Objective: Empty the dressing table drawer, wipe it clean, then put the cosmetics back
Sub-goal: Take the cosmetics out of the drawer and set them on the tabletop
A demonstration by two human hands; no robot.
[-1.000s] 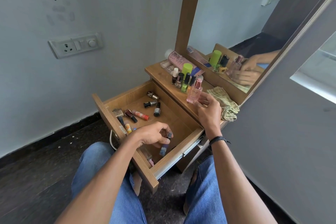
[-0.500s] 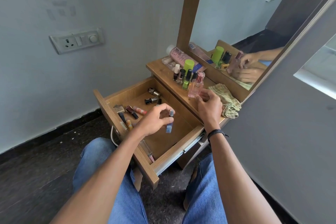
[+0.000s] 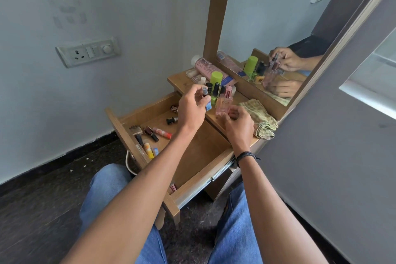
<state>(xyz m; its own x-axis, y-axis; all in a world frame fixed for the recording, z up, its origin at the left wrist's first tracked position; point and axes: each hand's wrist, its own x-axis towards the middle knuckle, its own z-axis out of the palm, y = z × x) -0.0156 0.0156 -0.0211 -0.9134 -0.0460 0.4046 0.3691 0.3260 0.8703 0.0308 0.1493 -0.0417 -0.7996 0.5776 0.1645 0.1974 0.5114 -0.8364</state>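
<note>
Your left hand (image 3: pixel 191 106) pinches the small blue bottle (image 3: pixel 208 105) over the dressing table's (image 3: pixel 182 81) front edge. Your right hand (image 3: pixel 237 124) curls by the pink perfume bottle (image 3: pixel 224 103), grip unclear. Crowded bottles there could topple if bumped.

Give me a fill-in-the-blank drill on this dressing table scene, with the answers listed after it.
1. The left hand pinches a small bottle whose body is ____.
2. The drawer stands ____.
3. The folded cloth lies on the tabletop to the ____ of the pink bottle.
4. The red tube lies inside the ____.

Answers: blue; open; right; drawer
</note>
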